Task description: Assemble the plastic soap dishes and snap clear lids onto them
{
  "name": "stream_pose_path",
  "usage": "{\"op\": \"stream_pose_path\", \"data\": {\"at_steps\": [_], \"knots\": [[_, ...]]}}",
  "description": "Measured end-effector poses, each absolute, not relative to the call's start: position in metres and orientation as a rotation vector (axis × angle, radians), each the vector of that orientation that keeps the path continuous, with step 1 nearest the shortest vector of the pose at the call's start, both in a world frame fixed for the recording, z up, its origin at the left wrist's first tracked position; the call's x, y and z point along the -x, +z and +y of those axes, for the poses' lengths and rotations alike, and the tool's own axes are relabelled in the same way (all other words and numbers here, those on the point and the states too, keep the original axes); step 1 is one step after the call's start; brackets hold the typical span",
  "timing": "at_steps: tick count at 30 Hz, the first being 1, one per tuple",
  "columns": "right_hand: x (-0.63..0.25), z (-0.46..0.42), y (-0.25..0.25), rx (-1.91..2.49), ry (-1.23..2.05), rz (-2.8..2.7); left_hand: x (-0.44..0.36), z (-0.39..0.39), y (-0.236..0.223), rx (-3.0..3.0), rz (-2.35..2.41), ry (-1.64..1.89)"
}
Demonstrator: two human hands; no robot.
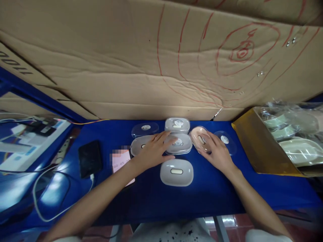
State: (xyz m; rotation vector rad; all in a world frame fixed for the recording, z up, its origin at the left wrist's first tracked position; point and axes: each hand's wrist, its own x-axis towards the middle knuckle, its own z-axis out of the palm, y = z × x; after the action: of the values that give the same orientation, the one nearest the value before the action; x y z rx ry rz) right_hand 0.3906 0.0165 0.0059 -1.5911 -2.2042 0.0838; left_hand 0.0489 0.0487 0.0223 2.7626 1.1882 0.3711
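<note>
The open left hand (154,150) lies flat and palm down, its fingertips (171,137) resting on the far-left end of a grey oval soap dish (182,144) whose long axis runs crosswise, straight ahead of that hand. The right hand (218,152) is the nearer one to a peach oval soap dish (197,136), draped over it from the right, though whether the fingers pinch it cannot be told; the dish's long axis tilts diagonally. A pale grey oval dish (176,172) sits just behind both hands, between them, on the blue table cover (151,205).
</note>
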Motion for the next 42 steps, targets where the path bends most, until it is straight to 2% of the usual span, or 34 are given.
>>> {"op": "stream_pose_path", "data": {"at_steps": [4,9,12,14,20,25,31,35,38,40,42], "knots": [[-0.413,0.015,0.006,1.561,0.314,-2.021,-0.067,0.064,0.029,-2.599,1.154,0.276],[-0.435,0.014,0.003,1.502,0.364,-1.900,-0.069,0.063,0.025,-2.355,1.094,0.483],[-0.440,0.018,0.000,1.515,0.391,-1.769,-0.078,0.060,0.018,-2.431,1.128,0.592],[-0.442,0.020,-0.001,1.541,0.311,-1.682,-0.088,0.058,0.015,-2.579,1.161,0.623],[-0.432,0.014,0.004,1.683,-0.282,-1.825,-0.098,0.051,0.027,-2.764,1.293,0.743],[-0.404,0.006,-0.002,1.551,-0.200,-2.232,-0.035,0.023,0.033,-2.756,1.363,0.632],[-0.399,0.011,-0.018,1.644,-0.114,-2.228,0.044,-0.003,0.009,-2.796,1.516,0.365],[-0.409,0.012,-0.013,1.678,-0.021,-2.109,0.043,0.001,0.002,-2.786,1.473,0.339],[-0.405,0.007,0.000,1.686,-0.170,-2.084,0.029,0.005,0.003,-2.790,1.437,0.339],[-0.393,-0.002,0.010,1.595,-0.248,-2.112,0.019,0.007,0.004,-2.802,1.424,0.358],[-0.374,-0.016,0.015,1.369,-0.190,-2.255,0.013,0.009,0.003,-2.804,1.411,0.390]]}}
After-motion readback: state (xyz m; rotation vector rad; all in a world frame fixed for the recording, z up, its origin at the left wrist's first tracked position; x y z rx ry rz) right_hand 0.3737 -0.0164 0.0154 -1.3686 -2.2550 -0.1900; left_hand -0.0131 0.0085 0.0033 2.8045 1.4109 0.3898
